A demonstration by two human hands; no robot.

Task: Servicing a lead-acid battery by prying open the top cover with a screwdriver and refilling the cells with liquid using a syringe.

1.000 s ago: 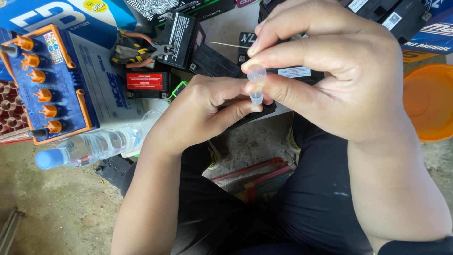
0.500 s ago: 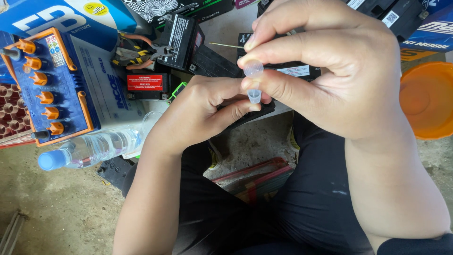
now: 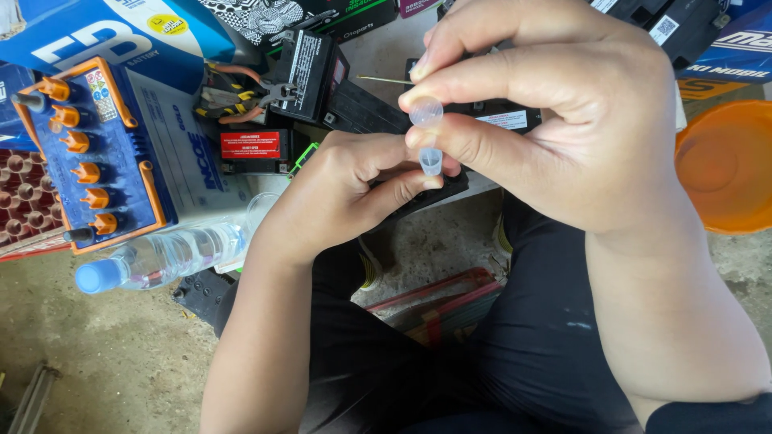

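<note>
Right hand: the right hand (image 3: 563,120) is closed in a pinch on a small clear plastic tube (image 3: 429,137), thumb below and forefinger above, the tube upright between the fingertips.
Tube: it sits at the left edge of the right hand, its lower open end just above the left hand's fingers; whether a thin wire (image 3: 386,79) beside it is held too is hard to tell.
Left hand: the left hand (image 3: 354,189) is curled shut around a flat black object (image 3: 418,197), mostly hidden under the fingers, just below the tube.
Lap: black trousers (image 3: 450,354) fill the near ground.
Bottle: a clear plastic water bottle with a blue cap (image 3: 161,257) lies on its side left of the left forearm.
Battery: a blue and white battery with orange caps (image 3: 104,153) stands beyond the bottle.
Pliers: orange-handled pliers (image 3: 241,92) lie behind the battery, beside small black batteries (image 3: 310,68).
Bowl: an orange plastic bowl (image 3: 728,165) sits at far right.
Change: compared with a second ago, both hands keep their grips; the tube sits slightly higher in view.
</note>
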